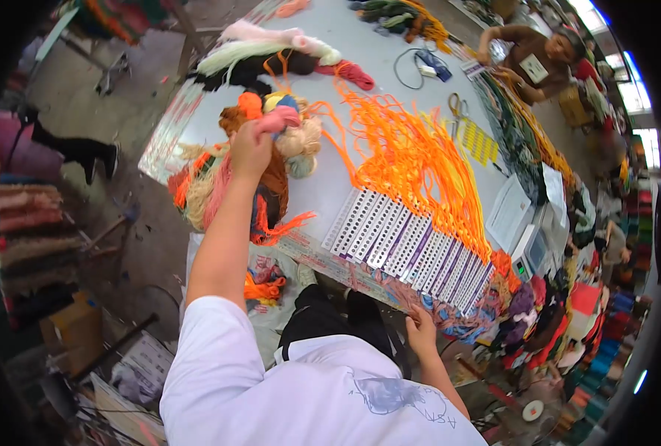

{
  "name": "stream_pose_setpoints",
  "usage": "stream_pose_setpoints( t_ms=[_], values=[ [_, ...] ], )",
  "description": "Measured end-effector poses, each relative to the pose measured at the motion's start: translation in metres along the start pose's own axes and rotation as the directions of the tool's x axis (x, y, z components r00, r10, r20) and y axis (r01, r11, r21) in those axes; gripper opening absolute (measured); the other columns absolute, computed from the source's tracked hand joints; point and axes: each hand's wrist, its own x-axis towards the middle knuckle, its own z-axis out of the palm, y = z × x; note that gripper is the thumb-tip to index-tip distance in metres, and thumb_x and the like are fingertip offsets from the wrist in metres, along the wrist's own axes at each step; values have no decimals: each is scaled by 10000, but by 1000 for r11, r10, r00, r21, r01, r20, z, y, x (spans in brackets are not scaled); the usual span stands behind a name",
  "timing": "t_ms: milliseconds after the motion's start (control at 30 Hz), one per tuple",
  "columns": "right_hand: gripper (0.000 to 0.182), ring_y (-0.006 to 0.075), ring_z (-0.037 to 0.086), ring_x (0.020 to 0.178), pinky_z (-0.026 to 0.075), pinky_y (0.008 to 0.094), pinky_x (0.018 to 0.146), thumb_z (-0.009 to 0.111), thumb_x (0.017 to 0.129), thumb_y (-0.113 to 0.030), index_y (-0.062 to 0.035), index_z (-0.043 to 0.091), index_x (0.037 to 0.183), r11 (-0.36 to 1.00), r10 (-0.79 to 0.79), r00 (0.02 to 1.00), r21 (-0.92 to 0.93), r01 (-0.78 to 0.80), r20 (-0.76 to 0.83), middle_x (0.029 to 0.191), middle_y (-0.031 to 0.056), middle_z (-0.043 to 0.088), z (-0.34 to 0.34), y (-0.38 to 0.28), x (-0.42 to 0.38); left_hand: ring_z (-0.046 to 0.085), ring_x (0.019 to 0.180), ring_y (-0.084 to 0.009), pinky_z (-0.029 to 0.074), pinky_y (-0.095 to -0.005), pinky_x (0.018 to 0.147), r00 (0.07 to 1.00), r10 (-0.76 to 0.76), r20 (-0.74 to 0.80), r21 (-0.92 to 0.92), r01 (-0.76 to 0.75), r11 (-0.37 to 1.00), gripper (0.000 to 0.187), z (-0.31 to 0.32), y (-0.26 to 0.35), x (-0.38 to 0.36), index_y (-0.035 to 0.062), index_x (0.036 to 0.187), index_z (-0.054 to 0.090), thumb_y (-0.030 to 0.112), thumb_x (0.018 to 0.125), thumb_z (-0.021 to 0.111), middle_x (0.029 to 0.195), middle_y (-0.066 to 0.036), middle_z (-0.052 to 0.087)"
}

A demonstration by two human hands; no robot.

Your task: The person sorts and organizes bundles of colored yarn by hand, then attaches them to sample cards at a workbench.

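Note:
My left hand (250, 152) is closed on a pink yarn skein (277, 119), held over a heap of mixed yarn at the table's left end. In that heap are cream yarn balls (300, 139), a brown skein (277, 182) and an orange-red bundle (271, 230). Down by the near table edge is my right hand (421, 331), its fingers loosely apart, beside multicoloured yarn (457, 323); no held thing shows in it. Between the hands lies a row of white-and-purple punched cards (397, 241), with bright orange yarn strands (412, 160) spread beyond them.
Scissors (457, 108), a yellow card (480, 143), paper sheets (509, 212) and a digital scale (529, 251) lie toward the right. Pale and dark skeins (271, 56) rest at the far left. A co-worker (542, 63) stands across the table (390, 44).

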Motion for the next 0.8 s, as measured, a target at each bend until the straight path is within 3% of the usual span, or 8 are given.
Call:
stream_pose_setpoints(
  t_ms=[100, 233, 400, 567, 633, 667, 733, 800],
  values=[
    [357, 111, 567, 876, 456, 245, 776, 553, 838, -14, -17, 514, 1193, 982, 90, 995, 170, -83, -36, 965, 53, 601, -13, -14, -18, 594, 589, -195, 496, -292, 533, 865, -274, 421, -748, 502, 434, 216, -44, 91, -32, 36, 967, 568, 225, 900, 488, 736, -96, 601],
    [361, 143, 582, 811, 469, 266, 728, 578, 812, -10, 0, 524, 1169, 877, -161, 951, 404, 260, -263, 902, 77, 601, -39, -129, -16, 637, 643, -229, 540, -333, 562, 611, -98, 786, -596, 790, 145, 285, -69, 231, -99, 7, 1076, 500, 240, 938, 410, 836, -156, 628],
    [493, 258, 565, 862, 456, 332, 792, 679, 719, -77, -21, 514, 1180, 738, -593, 619, -40, 674, -515, 1019, 132, 526, -124, -225, -32, 624, 815, -185, 529, -298, 674, 502, 202, 841, -539, 809, 234, 311, -53, 343, -175, -19, 1126, 495, 218, 940, 419, 930, -113, 619],
    [356, 258, 570, 809, 496, 321, 678, 651, 655, -59, -28, 584, 1003, 751, -584, 695, 46, 659, -420, 934, 128, 528, -167, -166, -36, 569, 769, -90, 472, -245, 656, 436, 437, 787, -581, 283, 763, 295, -34, 374, -227, 16, 1131, 515, 42, 837, 497, 860, -11, 606],
    [310, 256, 576, 761, 497, 326, 659, 648, 653, -63, -30, 581, 955, 752, -556, 723, 123, 648, -411, 883, 122, 537, -176, -140, -45, 592, 801, -130, 483, -276, 687, 597, 299, 744, -386, 20, 922, 354, -37, 403, -245, 33, 1130, 512, -2, 782, 562, 927, -77, 607],
    [284, 251, 580, 721, 495, 320, 641, 645, 653, -85, -33, 586, 926, 773, -508, 760, 174, 610, -405, 832, 109, 544, -179, -128, -49, 586, 878, -167, 490, -262, 704, 765, 342, 546, -596, 68, 800, 407, -25, 411, -262, 30, 1105, 525, -52, 715, 607, 1045, -110, 557],
    [269, 205, 570, 680, 482, 291, 608, 638, 656, -65, -22, 592, 917, 785, -462, 790, 228, 575, -403, 814, 96, 542, -189, -105, -50, 605, 860, -253, 509, -321, 680, 632, 706, 320, -484, -531, 695, 447, -15, 430, -271, 48, 1069, 528, -43, 645, 634, 1083, -139, 539],
    [227, 141, 546, 622, 452, 250, 555, 618, 671, -49, -6, 602, 894, 795, -428, 834, 292, 531, -349, 762, 75, 535, -202, -87, -51, 592, 844, -281, 512, -323, 663, 476, 801, 363, -472, -648, 598, 424, -7, 441, -280, 44, 1009, 544, -47, 605, 633, 1039, -127, 550]
  ],
)
